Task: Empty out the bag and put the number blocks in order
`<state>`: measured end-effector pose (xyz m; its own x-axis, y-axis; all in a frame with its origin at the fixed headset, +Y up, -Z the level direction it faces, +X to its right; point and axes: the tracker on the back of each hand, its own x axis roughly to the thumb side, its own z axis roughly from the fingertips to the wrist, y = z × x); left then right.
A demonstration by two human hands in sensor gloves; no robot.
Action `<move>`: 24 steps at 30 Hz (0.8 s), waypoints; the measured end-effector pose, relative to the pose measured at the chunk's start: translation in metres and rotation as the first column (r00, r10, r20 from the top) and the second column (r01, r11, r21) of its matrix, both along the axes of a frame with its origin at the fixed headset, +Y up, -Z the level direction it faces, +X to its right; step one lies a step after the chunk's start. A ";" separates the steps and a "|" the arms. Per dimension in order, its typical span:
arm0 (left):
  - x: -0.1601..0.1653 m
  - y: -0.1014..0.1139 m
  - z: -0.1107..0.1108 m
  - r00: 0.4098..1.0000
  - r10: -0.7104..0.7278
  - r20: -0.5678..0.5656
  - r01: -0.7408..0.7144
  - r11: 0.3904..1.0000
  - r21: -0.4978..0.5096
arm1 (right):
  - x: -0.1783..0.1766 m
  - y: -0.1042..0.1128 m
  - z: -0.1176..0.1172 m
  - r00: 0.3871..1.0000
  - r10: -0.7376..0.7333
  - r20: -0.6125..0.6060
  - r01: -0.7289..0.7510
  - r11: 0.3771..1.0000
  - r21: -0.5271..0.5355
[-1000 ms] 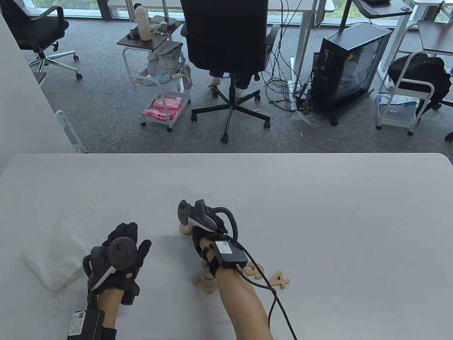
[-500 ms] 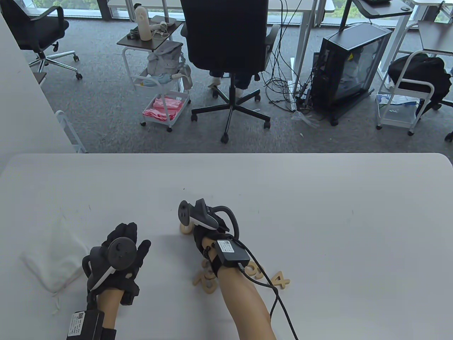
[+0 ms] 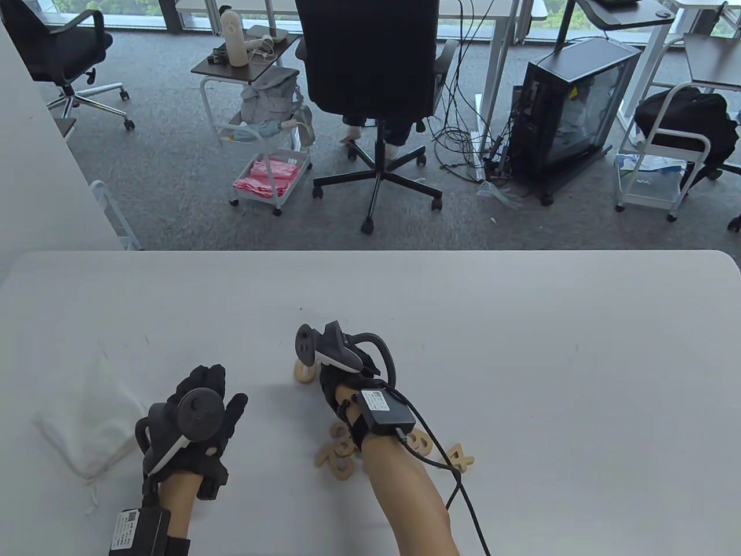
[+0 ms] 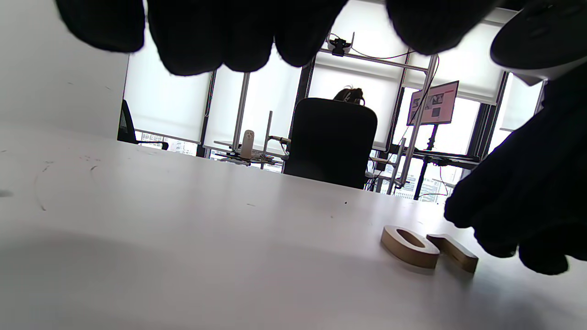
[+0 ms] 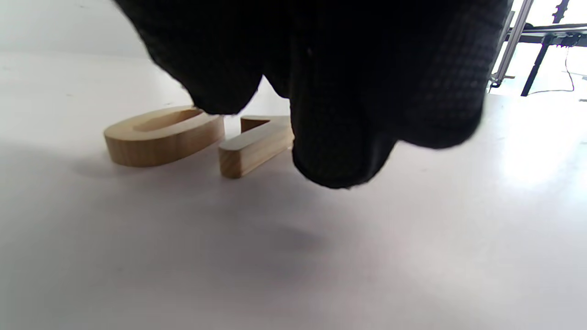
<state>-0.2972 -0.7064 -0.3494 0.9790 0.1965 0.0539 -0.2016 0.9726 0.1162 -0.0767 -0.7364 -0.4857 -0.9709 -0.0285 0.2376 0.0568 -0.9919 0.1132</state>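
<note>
Table view first, from the left: we found the white bag (image 3: 87,420) lying flat and slack near the table's (image 3: 521,324) left edge, seemingly emptied. Just beside it our left hand (image 3: 194,420) rested with fingers relaxed, holding nothing. Further right, the zero block (image 3: 302,372) and the one block (image 4: 453,253) lay side by side, starting the row. Our right hand (image 3: 347,379) had edged slightly right over the last second, its fingers hanging just by the one block; whether they touched it we could not tell. Behind that wrist lay the loose pile of number blocks (image 3: 341,454), with the four (image 3: 458,458) at its right end. We judged the one as just placed.
</note>
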 end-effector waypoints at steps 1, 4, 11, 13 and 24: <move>0.000 0.000 0.000 1.000 0.000 0.000 0.000 1.000 0.000 | 0.003 0.004 0.001 1.000 -0.007 -0.002 0.007 1.000 0.004; 0.000 0.000 0.000 1.000 0.001 0.003 -0.001 1.000 -0.002 | 0.019 0.026 0.010 0.998 -0.061 -0.009 0.061 0.998 0.028; 0.004 0.000 0.000 1.000 -0.014 0.017 0.014 1.000 -0.004 | 0.077 0.077 0.060 0.974 -0.193 -0.116 0.203 0.976 0.081; 0.005 0.000 0.000 1.000 -0.018 0.020 0.018 1.000 -0.005 | 0.087 0.085 0.076 0.965 -0.187 -0.186 0.205 0.975 0.086; 0.006 0.000 0.001 0.999 -0.035 0.012 0.035 0.999 -0.002 | 0.046 0.050 0.151 0.809 0.113 -0.576 -0.124 0.992 0.020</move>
<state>-0.2914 -0.7063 -0.3485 0.9845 0.1627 0.0655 -0.1693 0.9792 0.1122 -0.0305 -0.6866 -0.3349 -0.6458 -0.1247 0.7533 0.2344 -0.9713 0.0402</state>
